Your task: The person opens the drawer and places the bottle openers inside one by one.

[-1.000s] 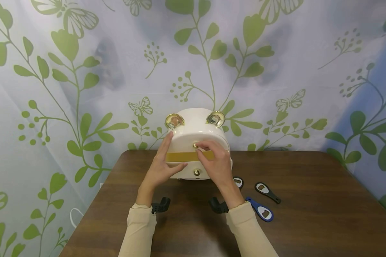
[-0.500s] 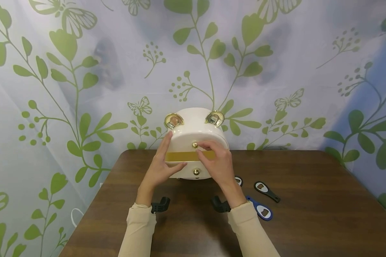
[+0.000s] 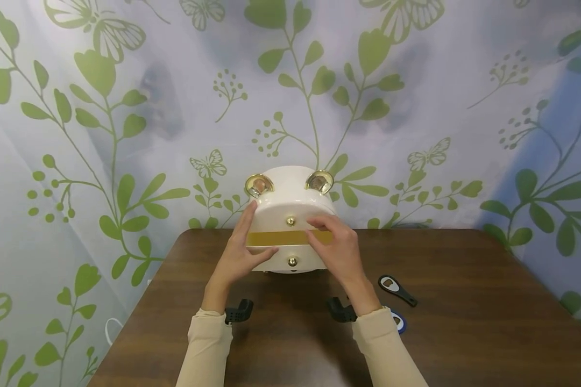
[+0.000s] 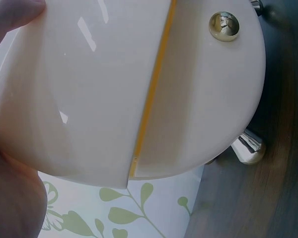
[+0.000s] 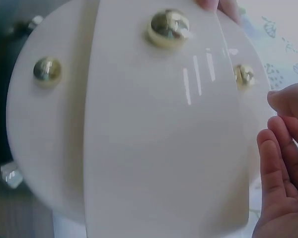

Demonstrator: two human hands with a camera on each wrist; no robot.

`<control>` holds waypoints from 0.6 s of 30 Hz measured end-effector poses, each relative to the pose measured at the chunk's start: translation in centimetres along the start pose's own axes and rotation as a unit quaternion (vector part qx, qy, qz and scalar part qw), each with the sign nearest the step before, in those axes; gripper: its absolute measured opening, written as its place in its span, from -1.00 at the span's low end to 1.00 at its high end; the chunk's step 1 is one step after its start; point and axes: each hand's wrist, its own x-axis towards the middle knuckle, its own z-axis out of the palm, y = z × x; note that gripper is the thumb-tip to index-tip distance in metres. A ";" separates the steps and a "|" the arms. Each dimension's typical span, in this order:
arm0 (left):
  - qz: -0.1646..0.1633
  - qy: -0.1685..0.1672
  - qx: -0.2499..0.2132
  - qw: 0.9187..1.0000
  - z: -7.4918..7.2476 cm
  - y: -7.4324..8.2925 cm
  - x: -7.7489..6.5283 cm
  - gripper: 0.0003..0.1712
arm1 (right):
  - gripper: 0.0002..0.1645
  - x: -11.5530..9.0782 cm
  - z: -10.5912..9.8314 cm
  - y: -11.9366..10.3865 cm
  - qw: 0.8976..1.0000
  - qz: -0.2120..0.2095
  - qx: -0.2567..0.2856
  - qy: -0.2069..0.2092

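Observation:
A glossy white round-fronted drawer box [image 3: 292,183] stands on the table. Its middle drawer [image 3: 271,259] is pulled out, showing a gold-coloured inside behind the front panel. My left hand [image 3: 234,255] touches the box's left side, fingers straight and spread, with its thumb at the drawer's top edge. Just right of the upper gold knob [image 3: 290,221], my right hand [image 3: 339,250] hovers with nothing in it, fingers slightly bent and apart from the knob. The drawer's own gold knob [image 5: 169,28] and a lower knob [image 5: 47,71] show in the right wrist view.
To the right on the brown table [image 3: 465,322] lie a black bottle opener [image 3: 397,290] and a blue one [image 3: 398,322], the latter partly behind the right sleeve. Two gold-rimmed ear shapes [image 3: 260,185] top the box. A patterned cloth [image 3: 174,107] hangs close behind.
My right hand has let go of the upper knob and shifted a little to the right. The drawer stays out, and my left hand keeps its place. The head view has tilted slightly.

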 end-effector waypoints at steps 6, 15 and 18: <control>-0.003 -0.001 0.000 1.000 0.0 0.0 0.0 0.34 | -0.69 -0.2 -1.6 0.7 1.000 0.005 -0.023 0.002; -0.006 -0.001 0.000 1.000 0.1 -0.1 0.0 0.34 | -0.67 -1.0 -3.8 1.7 0.998 0.043 -0.049 -0.010; -0.007 0.000 0.001 1.000 0.1 0.0 -0.1 0.34 | -0.67 -1.2 -4.6 1.8 0.997 0.059 -0.052 -0.016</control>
